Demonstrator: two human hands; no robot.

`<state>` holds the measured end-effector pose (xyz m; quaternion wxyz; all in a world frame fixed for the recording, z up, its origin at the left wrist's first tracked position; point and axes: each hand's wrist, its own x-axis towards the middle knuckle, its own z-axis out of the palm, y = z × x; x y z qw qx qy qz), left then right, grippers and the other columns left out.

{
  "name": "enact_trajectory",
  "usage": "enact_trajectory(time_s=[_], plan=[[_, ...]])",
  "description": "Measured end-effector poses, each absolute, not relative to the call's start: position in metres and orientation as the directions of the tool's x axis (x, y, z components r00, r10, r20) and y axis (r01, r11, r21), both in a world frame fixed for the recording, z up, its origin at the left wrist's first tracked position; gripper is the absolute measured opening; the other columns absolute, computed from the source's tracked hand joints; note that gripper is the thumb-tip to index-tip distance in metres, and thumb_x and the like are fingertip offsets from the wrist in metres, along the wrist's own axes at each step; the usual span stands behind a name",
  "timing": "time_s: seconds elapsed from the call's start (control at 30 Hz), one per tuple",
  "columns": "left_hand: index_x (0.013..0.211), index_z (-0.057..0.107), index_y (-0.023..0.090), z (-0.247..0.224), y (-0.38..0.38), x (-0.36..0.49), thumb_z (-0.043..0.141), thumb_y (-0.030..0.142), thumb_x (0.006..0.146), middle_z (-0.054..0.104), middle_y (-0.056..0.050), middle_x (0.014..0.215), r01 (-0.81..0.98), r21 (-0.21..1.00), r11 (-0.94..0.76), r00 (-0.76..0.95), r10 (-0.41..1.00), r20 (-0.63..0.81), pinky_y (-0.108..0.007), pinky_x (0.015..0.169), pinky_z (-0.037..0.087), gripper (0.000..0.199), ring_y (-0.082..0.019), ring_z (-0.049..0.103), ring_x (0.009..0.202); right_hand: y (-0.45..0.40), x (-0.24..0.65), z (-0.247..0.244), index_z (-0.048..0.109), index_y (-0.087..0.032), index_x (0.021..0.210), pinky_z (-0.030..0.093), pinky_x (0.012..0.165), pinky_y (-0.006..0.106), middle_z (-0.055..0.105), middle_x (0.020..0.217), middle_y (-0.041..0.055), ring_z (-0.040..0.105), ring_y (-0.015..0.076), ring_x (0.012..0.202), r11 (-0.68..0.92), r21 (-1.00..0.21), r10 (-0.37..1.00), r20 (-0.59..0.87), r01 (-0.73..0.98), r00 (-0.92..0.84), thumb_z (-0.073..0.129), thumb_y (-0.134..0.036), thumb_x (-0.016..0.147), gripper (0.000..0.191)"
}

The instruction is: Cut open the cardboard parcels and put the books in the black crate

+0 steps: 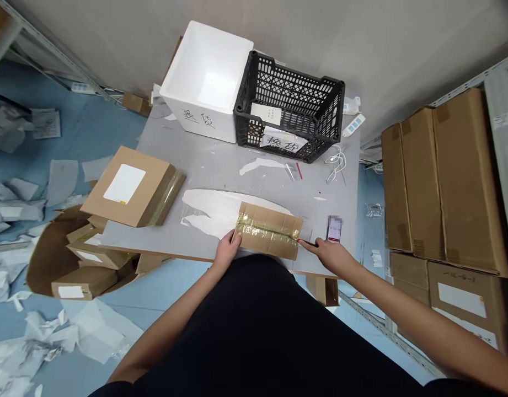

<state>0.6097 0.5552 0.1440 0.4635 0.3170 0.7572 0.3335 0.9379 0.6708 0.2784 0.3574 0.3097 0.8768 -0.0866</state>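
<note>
A small cardboard box (270,230) with shiny clear tape along its middle seam lies at the table's front edge, close to my body. My left hand (228,248) grips its left end, thumb on top. In my right hand (330,255) is a slim black box cutter (308,243) with a red part near its tip. Its tip meets the right end of the taped seam; the blade itself is too small to make out. A phone (333,230) with a lit screen lies just beyond my right hand.
A white foam box (208,71) and a black plastic crate (287,105) stand at the table's back. To the left sits a larger taped carton (132,187). White cable (336,162) lies at right. Big cartons (444,176) fill the right shelf; packaging scraps (51,342) litter the floor.
</note>
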Motion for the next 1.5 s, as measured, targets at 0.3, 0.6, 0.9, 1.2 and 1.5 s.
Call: enact_trajectory(time_s=[0.3,0.6,0.9,1.2,1.5], plan=[[0.121,0.065,0.019,0.14,0.554,0.609,0.048,0.052,0.089,0.069,-0.008,0.119,0.202,0.786,0.584,-0.358,0.791,-0.496,-0.036,0.097,0.046,0.05,-0.029,0.06,0.115,0.657,0.992,0.273,0.016,-0.044,0.153,0.035,0.055,0.024,0.059,0.093,0.0059,0.057,0.0162,0.064,0.686,0.059,0.556,-0.686,0.725,-0.47,0.041,-0.003,0.086,0.082],[0.154,0.019,0.021,0.152,0.561,0.597,0.06,0.055,0.084,0.025,-0.016,0.159,0.529,0.74,0.416,-0.346,0.902,-0.259,-0.046,0.114,0.032,0.088,-0.031,0.031,0.144,0.619,1.006,0.238,0.035,-0.033,0.15,0.053,0.059,0.027,0.069,0.103,0.0037,0.063,0.0143,0.065,-0.234,-0.563,0.775,-0.6,0.793,-0.198,0.038,-0.038,0.095,0.055],[0.146,0.041,0.023,0.188,0.643,0.629,0.069,0.048,0.079,0.028,-0.015,0.158,0.813,0.531,-0.239,0.369,0.917,-0.151,-0.053,0.12,0.007,0.077,-0.036,0.016,0.148,0.604,0.96,0.202,0.035,-0.027,0.15,0.051,0.046,0.024,0.066,0.1,0.0042,0.058,0.0102,0.055,-0.53,-0.763,0.791,-0.602,0.371,-0.109,0.046,-0.045,0.09,0.063],[0.151,0.032,0.018,0.172,0.655,0.646,0.055,0.058,0.086,0.024,-0.018,0.159,0.858,0.342,-0.383,0.451,0.88,-0.147,-0.056,0.118,0.001,0.08,-0.037,0.008,0.149,0.607,0.97,0.201,0.038,-0.026,0.149,0.048,0.045,0.023,0.07,0.092,0.0037,0.055,0.0104,0.05,-0.541,-0.766,0.756,-0.624,0.346,-0.2,0.046,-0.046,0.092,0.061],[0.15,0.033,0.015,0.17,0.652,0.658,0.043,0.058,0.092,0.027,-0.02,0.157,0.905,0.157,-0.395,0.411,0.907,-0.091,-0.06,0.117,0.01,0.073,-0.039,0.013,0.148,0.61,0.978,0.211,0.039,-0.032,0.148,0.045,0.041,0.021,0.067,0.089,0.0019,0.054,0.0086,0.048,-0.641,-0.746,0.694,-0.663,0.179,-0.281,0.057,-0.048,0.088,0.065]])
